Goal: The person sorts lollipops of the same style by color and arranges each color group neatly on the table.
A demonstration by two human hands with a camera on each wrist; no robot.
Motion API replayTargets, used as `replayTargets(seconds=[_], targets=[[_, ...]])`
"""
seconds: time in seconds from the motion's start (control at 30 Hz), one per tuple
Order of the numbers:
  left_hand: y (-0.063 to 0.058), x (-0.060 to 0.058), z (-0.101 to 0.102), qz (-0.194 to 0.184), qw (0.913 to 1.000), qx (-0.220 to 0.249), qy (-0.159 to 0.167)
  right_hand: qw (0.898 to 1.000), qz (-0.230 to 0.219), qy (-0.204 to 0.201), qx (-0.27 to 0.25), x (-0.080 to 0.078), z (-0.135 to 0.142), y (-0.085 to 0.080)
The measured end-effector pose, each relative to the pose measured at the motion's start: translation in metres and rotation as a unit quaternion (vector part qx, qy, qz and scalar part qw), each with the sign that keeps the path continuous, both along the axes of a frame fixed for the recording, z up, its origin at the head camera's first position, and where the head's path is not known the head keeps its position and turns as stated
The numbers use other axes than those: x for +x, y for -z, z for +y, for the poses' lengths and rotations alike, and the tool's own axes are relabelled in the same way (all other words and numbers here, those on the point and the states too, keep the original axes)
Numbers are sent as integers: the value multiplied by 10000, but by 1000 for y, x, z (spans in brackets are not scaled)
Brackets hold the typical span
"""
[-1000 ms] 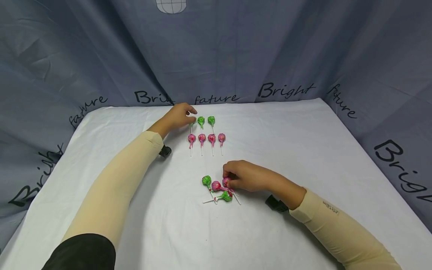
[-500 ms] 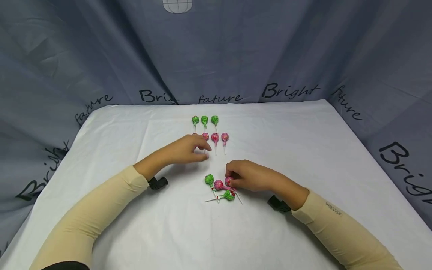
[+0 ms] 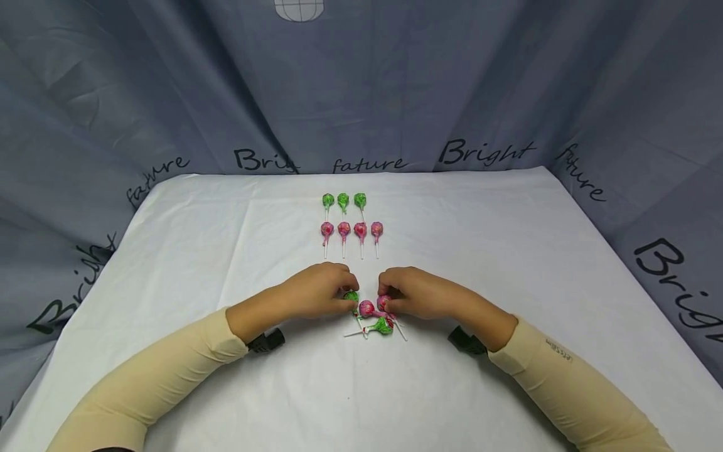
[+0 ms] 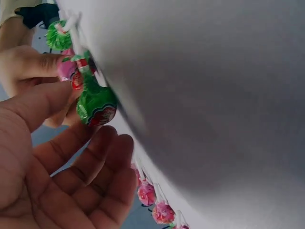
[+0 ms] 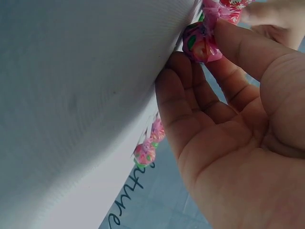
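Observation:
My left hand [image 3: 316,290] is at the left of a small pile of lollipops, thumb and fingers curled about the head of a green lollipop [image 4: 97,106]. Across from it, my right hand [image 3: 420,294] pinches a pink lollipop [image 5: 202,44] by its wrapped head, thumb on the near side. Between the hands lies another pink lollipop [image 3: 366,308]. Just below it a green lollipop [image 3: 384,326] points its stick to the left. The sticks in the pile cross one another, and fingers partly cover both gripped heads.
Farther back, three green lollipops [image 3: 343,200] form a row with sticks toward me. In front of them runs a row of several pink lollipops [image 3: 344,229]. All lie on a white cloth-covered table [image 3: 480,238], with a grey printed curtain [image 3: 373,88] behind.
My left hand has come from the back row of green lollipops toward me, down to the green lollipop in the pile. My right hand has stayed at its pink lollipop.

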State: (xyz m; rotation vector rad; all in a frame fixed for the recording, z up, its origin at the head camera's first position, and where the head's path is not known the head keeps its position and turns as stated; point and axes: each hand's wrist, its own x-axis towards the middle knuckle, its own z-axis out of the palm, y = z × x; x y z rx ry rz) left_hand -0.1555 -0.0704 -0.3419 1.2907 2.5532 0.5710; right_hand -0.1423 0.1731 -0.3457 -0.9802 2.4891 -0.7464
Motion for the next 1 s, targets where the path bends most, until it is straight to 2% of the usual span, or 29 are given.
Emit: replayTargets(seconds=[0.13, 0.43, 0.7, 1.0], targets=[[5, 1, 2, 138, 9999, -58, 31, 10000, -5, 2, -25, 0, 0, 1], [5, -2, 2, -62, 9994, 289, 182, 10000, -2, 26, 31, -7, 2, -5], [7, -6, 2, -432, 9987, 252, 76, 9977, 111, 669, -97, -25, 14, -7], [4, -8, 1, -796, 9965, 204, -120, 9879, 329, 1496, -239, -61, 20, -9]])
